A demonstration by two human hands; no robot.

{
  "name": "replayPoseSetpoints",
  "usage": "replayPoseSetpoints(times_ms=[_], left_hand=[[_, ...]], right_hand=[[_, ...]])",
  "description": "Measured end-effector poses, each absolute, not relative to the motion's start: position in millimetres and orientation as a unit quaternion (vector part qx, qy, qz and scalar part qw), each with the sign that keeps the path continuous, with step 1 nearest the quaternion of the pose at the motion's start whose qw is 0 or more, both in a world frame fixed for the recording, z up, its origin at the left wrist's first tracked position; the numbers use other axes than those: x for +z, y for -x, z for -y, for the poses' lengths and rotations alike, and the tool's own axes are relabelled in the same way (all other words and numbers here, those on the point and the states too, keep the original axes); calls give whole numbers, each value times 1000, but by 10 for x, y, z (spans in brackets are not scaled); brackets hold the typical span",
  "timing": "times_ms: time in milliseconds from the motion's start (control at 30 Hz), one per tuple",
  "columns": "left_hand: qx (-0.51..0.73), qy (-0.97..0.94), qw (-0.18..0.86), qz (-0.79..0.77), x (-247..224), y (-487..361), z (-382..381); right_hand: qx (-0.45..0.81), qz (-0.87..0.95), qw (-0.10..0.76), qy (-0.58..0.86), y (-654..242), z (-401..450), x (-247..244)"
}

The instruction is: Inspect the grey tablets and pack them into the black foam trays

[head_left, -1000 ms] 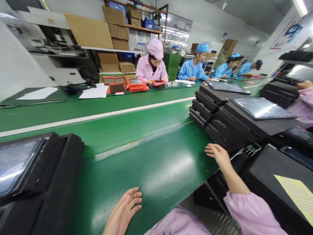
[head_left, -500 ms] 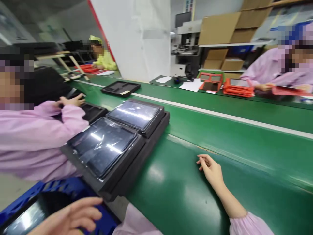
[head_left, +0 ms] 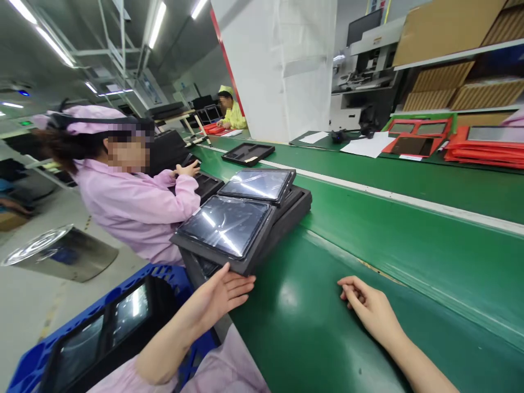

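Note:
A black foam tray (head_left: 262, 245) carries two dark glossy tablets, the nearer tablet (head_left: 225, 224) and the farther tablet (head_left: 257, 184). This tray sits askew and tilted on another black tray (head_left: 301, 204) at the green bench's edge. My left hand (head_left: 225, 292) is at the upper tray's near edge, palm up, fingers stretched out; whether they bear its weight is unclear. On the green bench to the right rests my right hand (head_left: 366, 305), its fingers curled together, with nothing visible in them.
Below left, a blue crate (head_left: 114, 289) holds a black tray with tablets. A co-worker in pink (head_left: 139, 202) handles something at the left. Across the bench lie an empty black tray (head_left: 248, 154), papers (head_left: 367, 144) and stacked red folders (head_left: 485, 150). A metal drum (head_left: 77, 256) stands on the floor.
The view has swung left and up. My left hand has come up from the crate to the tray's near edge. The upper tray has turned and lifted off the lower one. My right hand keeps its pose.

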State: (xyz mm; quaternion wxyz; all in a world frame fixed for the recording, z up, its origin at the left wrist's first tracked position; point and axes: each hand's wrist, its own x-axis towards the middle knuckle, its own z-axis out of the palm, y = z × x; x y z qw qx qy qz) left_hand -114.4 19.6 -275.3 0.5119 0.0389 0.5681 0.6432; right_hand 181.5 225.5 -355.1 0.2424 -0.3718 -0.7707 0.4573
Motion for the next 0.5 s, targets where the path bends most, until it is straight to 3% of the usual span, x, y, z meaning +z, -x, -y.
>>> replayPoseSetpoints(times_ms=[267,500], left_hand=[[756,-105,476,-436,-3012,851,-774],[687,-132,573,-427,-3210,608,146]], right_hand=[[440,780,256,365,-1789,-2223,-3493],[593,628,307,401,-1947,-2318,-3438]])
